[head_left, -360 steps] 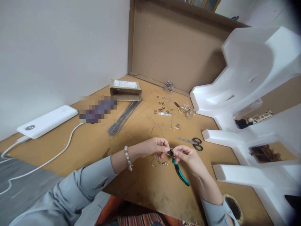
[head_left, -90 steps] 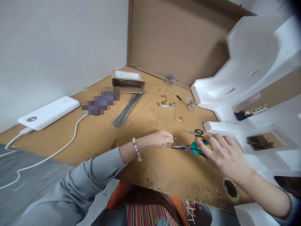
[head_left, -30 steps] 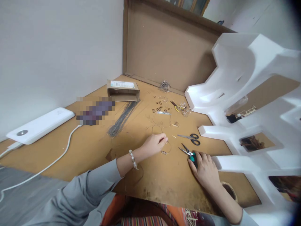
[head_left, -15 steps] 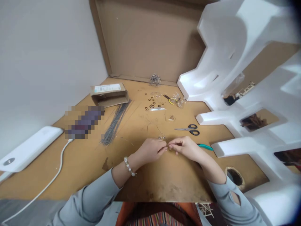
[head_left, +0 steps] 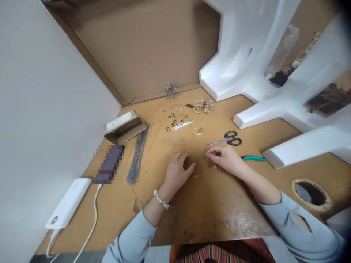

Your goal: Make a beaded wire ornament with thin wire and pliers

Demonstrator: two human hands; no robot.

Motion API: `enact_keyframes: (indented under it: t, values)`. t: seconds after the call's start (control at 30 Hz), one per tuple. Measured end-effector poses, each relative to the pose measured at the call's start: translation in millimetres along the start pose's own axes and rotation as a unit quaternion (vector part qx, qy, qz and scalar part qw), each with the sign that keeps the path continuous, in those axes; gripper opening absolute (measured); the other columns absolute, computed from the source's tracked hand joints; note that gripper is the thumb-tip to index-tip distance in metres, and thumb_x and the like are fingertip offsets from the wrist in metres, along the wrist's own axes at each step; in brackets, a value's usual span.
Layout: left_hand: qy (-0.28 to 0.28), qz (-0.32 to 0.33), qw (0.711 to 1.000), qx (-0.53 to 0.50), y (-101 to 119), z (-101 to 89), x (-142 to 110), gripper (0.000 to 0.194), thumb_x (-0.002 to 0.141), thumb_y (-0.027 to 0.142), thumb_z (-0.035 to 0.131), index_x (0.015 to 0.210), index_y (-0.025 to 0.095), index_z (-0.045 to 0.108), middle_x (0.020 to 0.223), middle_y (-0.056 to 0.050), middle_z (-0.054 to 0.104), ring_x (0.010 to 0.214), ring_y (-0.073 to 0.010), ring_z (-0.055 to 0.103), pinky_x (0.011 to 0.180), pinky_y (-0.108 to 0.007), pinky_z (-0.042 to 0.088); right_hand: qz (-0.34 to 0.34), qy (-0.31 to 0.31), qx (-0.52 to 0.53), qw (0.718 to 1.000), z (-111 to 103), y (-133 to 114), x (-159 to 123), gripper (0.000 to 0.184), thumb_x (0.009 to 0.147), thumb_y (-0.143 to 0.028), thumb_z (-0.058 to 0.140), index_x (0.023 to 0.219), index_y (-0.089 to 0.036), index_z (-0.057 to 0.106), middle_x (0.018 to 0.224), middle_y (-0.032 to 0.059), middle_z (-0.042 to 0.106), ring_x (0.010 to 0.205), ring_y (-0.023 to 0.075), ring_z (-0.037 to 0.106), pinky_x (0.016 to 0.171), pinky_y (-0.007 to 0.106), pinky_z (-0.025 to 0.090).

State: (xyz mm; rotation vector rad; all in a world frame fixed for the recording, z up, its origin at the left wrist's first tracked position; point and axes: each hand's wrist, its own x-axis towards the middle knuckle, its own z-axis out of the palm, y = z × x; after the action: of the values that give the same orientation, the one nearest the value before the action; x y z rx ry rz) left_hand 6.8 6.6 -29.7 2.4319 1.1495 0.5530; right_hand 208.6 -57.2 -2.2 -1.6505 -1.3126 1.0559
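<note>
My left hand [head_left: 179, 171] rests on the brown board [head_left: 208, 215] with its fingers curled over a thin wire ring [head_left: 197, 168] strung with small beads. My right hand [head_left: 223, 157] is just to the right, thumb and fingers pinched together at the ring's far side, on something too small to make out. Teal-handled pliers [head_left: 252, 158] lie on the board behind my right hand, out of its grip. A bead bracelet [head_left: 162, 200] circles my left wrist.
Black-handled scissors [head_left: 228, 139] lie beyond my right hand. A bundle of grey wires [head_left: 138, 153], a small cardboard box [head_left: 124, 125], loose dark rings [head_left: 173, 120] and yellow-handled pliers [head_left: 193, 107] sit farther back. White foam packing [head_left: 263, 87] stands at the right; a white power bank [head_left: 68, 202] at the left.
The view has swung round to the left. My right hand let go of the teal pliers, which now lie on the board, and came to the wire ring beside my left hand.
</note>
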Motion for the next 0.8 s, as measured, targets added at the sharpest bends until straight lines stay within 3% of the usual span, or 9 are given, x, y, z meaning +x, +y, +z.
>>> enact_keyframes:
  t: [0.13,0.27,0.6,0.8]
  values:
    - [-0.002,-0.011,1.0,0.024,6,5.5,0,0.033,0.079,0.03,0.059,0.108,0.016,0.052,0.096,-0.007,0.058,0.09,-0.021,0.052,0.08,-0.035,0.044,-0.013,0.002,-0.029,0.999,7,8,2,0.021,0.077,-0.035,0.052,0.077,-0.019,0.066,0.058,-0.0006,0.064,0.052,0.0127,0.059,0.051,0.023,0.044]
    - [-0.022,0.012,0.999,0.022,6,4.9,1,0.02,0.084,0.023,0.051,0.103,0.017,0.054,0.093,-0.006,0.056,0.086,-0.0186,0.052,0.076,-0.032,0.043,-0.026,0.005,-0.079,0.997,10,6,2,0.02,0.076,-0.032,0.052,0.076,-0.02,0.067,0.055,-0.0014,0.063,0.052,0.0125,0.057,0.053,0.024,0.042]
    - [-0.014,0.013,0.993,-0.119,2,2.3,-4,0.012,0.084,0.017,0.049,0.094,0.017,0.057,0.089,-0.004,0.054,0.075,-0.012,0.052,0.068,-0.024,0.044,-0.067,0.005,-0.129,0.989,14,5,-1,0.019,0.077,-0.029,0.051,0.078,-0.02,0.069,0.061,-0.0013,0.063,0.058,0.0122,0.056,0.057,0.023,0.039]
    - [-0.001,0.029,0.99,-0.137,2,2.0,-5,0.014,0.085,0.016,0.048,0.094,0.018,0.058,0.091,-0.004,0.054,0.076,-0.0125,0.052,0.068,-0.025,0.044,-0.082,-0.033,-0.069,0.994,12,4,-2,0.02,0.078,-0.032,0.05,0.078,-0.019,0.065,0.062,-0.0019,0.06,0.054,0.01,0.05,0.055,0.023,0.037]
